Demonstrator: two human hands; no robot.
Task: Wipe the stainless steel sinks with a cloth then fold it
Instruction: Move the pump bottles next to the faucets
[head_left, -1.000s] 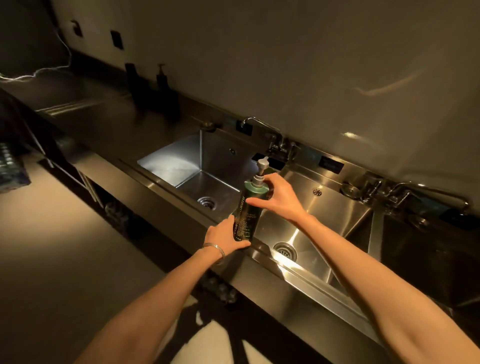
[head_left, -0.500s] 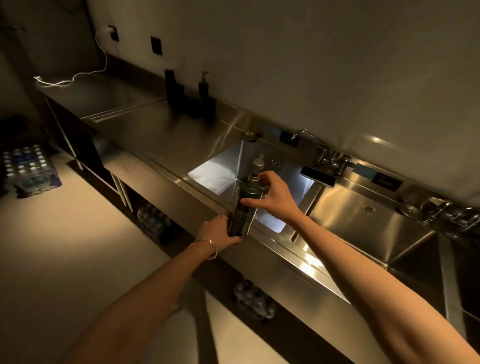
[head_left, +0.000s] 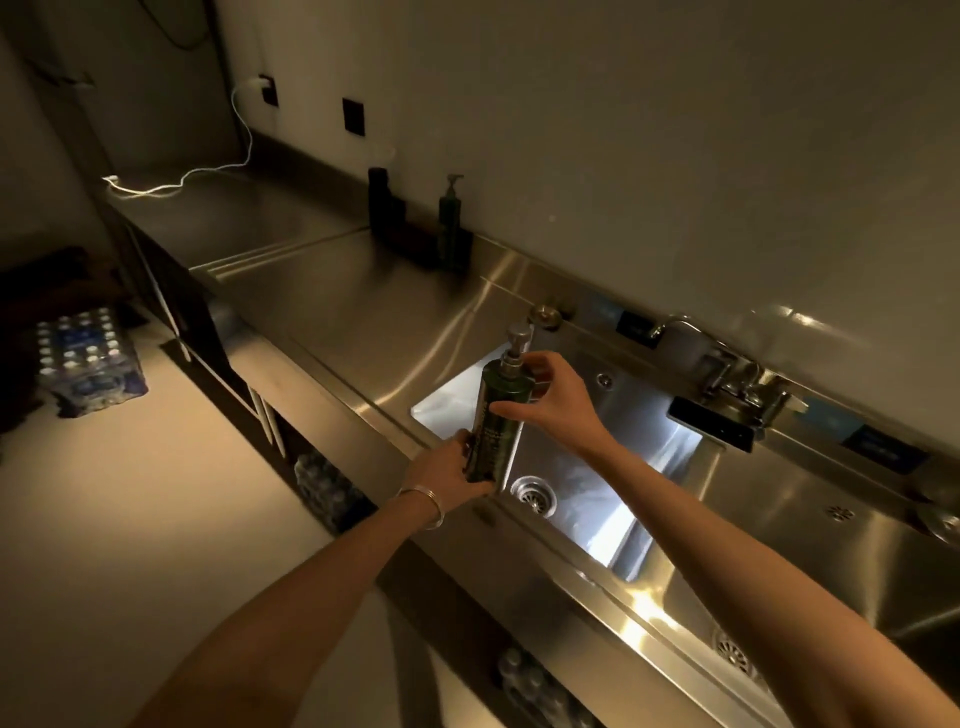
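Sink (head_left: 623, 431) sits under a pump bottle (head_left: 496, 415), label illegible, clasped by left grip (head_left: 447, 475) and right grip (head_left: 556, 400).

The pump bottle (head_left: 493, 441) has moved left across the sink (head_left: 639, 415).

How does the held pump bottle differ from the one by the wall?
The dark green pump bottle leans, gripped by left hand and right hand; the dark pump bottle by the wall stands upright, untouched, on the steel counter. Held pump head: silvery; the other: dark. Both are slim.
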